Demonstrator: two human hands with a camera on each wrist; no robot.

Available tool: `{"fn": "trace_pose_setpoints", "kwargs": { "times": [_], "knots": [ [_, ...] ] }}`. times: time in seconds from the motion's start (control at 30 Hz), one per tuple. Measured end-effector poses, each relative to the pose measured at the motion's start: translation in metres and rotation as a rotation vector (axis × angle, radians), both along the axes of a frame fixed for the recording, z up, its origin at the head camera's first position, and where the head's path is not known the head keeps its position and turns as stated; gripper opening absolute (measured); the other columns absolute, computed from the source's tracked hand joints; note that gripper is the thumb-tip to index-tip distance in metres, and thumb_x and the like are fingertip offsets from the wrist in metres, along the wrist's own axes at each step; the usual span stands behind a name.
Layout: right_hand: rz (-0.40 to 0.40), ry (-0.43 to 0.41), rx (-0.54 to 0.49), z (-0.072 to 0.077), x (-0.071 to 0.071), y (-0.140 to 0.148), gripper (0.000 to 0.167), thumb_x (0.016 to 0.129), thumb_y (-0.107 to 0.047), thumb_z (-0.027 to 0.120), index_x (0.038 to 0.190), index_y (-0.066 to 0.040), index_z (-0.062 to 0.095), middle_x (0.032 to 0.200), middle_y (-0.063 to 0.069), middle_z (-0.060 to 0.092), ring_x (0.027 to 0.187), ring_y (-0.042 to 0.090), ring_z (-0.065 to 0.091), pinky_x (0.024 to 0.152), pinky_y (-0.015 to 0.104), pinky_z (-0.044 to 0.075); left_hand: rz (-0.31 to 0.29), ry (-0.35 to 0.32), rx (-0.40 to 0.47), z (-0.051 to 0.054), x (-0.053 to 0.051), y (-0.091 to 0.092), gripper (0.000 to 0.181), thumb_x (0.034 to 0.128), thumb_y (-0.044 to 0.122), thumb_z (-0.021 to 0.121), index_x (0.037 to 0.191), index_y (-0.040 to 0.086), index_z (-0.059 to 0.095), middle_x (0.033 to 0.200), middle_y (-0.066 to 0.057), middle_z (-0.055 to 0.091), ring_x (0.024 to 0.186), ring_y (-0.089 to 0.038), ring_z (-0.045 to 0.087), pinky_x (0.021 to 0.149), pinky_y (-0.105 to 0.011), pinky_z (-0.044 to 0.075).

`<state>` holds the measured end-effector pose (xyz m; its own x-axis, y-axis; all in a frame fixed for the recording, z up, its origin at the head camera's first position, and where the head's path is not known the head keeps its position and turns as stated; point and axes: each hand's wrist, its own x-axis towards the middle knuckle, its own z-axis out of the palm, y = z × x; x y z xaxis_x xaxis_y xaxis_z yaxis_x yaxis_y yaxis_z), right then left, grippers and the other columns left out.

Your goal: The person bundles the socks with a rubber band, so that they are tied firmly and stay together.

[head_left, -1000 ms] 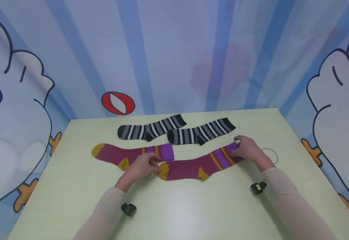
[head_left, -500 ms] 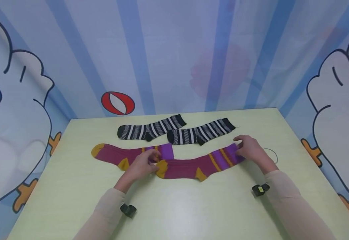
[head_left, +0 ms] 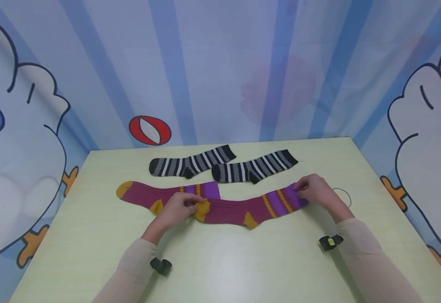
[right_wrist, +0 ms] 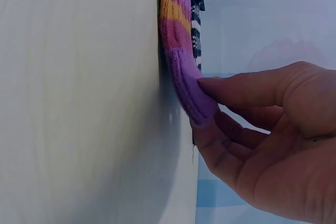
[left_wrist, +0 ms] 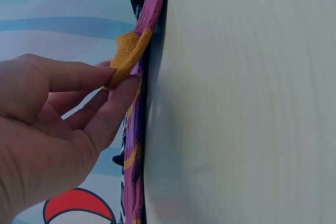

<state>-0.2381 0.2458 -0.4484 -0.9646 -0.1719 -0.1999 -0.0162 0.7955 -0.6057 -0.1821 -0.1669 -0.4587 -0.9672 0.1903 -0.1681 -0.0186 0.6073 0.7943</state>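
Observation:
A maroon sock (head_left: pixel 229 211) with mustard toe and heel and a purple striped cuff stretches between the two hands. At its toe, the left hand (head_left: pixel 176 210) pinches the mustard fabric (left_wrist: pixel 128 56) between thumb and fingers, lifted a little off the table. The right hand (head_left: pixel 314 189) pinches the purple cuff (right_wrist: pixel 191 87) at the other end. Another maroon sock (head_left: pixel 146 194) of the same kind lies flat behind the left hand, its cuff end partly covered by that hand and the held sock's toe.
Two black-and-white striped socks, one on the left (head_left: pixel 171 167) and one on the right (head_left: pixel 256 167), lie at the back of the pale table (head_left: pixel 243 265), overlapping slightly. A thin looped cord (head_left: pixel 343 193) is by the right wrist. A printed curtain (head_left: pixel 220 75) stands behind.
The held maroon sock has shifted slightly left and away from the body, its toe now over the edge of the other maroon sock's cuff. The striped socks stay put.

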Motion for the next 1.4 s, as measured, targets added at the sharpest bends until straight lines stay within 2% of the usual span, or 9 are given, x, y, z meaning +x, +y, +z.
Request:
{"fn": "trace_pose_setpoints", "kwargs": {
  "times": [0.13, 0.3, 0.63, 0.87, 1.17, 1.4],
  "knots": [
    [0.011, 0.010, -0.055, -0.001, 0.002, 0.003, 0.025, 0.088, 0.001, 0.065, 0.111, 0.008, 0.069, 0.109, 0.024, 0.066, 0.096, 0.033, 0.062, 0.079, 0.040, 0.054, 0.024, -0.019, 0.003, 0.002, 0.001, 0.000, 0.026, 0.0927, 0.002, 0.068, 0.115, 0.013, 0.076, 0.120, -0.007, 0.067, 0.106, -0.024, 0.059, 0.088, -0.036, 0.053],
    [0.015, 0.001, -0.140, 0.001, 0.004, 0.006, 0.027, 0.089, 0.001, 0.066, 0.114, 0.010, 0.068, 0.112, 0.027, 0.066, 0.095, 0.031, 0.064, 0.076, 0.036, 0.055, 0.026, -0.023, 0.031, 0.004, 0.001, -0.003, 0.027, 0.0901, 0.004, 0.072, 0.116, 0.010, 0.075, 0.115, -0.008, 0.068, 0.098, -0.023, 0.059, 0.082, -0.034, 0.053],
    [0.035, -0.075, -0.293, 0.009, 0.009, 0.006, 0.031, 0.090, -0.001, 0.069, 0.118, 0.013, 0.065, 0.117, 0.028, 0.064, 0.094, 0.026, 0.065, 0.075, 0.034, 0.058, 0.011, -0.022, 0.073, 0.008, 0.000, -0.018, 0.032, 0.0863, 0.007, 0.077, 0.118, 0.012, 0.075, 0.110, -0.006, 0.067, 0.093, -0.023, 0.057, 0.074, -0.031, 0.050],
    [0.073, -0.120, -0.415, 0.011, 0.013, 0.003, 0.035, 0.090, -0.002, 0.070, 0.120, 0.014, 0.063, 0.118, 0.027, 0.064, 0.091, 0.022, 0.066, 0.076, 0.034, 0.058, -0.001, -0.061, 0.109, 0.016, 0.007, -0.031, 0.034, 0.0886, 0.006, 0.074, 0.122, 0.007, 0.071, 0.110, -0.009, 0.067, 0.088, -0.023, 0.060, 0.076, -0.031, 0.053],
    [0.106, -0.160, -0.437, 0.016, 0.020, -0.007, 0.038, 0.090, -0.005, 0.072, 0.123, 0.011, 0.063, 0.123, 0.027, 0.061, 0.095, 0.025, 0.065, 0.079, 0.034, 0.057, -0.002, -0.072, 0.109, 0.023, 0.019, -0.056, 0.034, 0.0888, 0.007, 0.073, 0.123, 0.006, 0.071, 0.113, -0.010, 0.069, 0.093, -0.022, 0.063, 0.081, -0.036, 0.055],
    [0.136, -0.176, -0.458, 0.020, 0.027, -0.020, 0.039, 0.089, -0.003, 0.071, 0.124, 0.012, 0.062, 0.120, 0.026, 0.063, 0.095, 0.026, 0.065, 0.080, 0.034, 0.057, -0.035, -0.062, 0.122, 0.028, 0.020, -0.073, 0.035, 0.0886, 0.008, 0.073, 0.123, 0.004, 0.070, 0.108, -0.010, 0.070, 0.090, -0.023, 0.062, 0.080, -0.039, 0.055]
  ]
}}
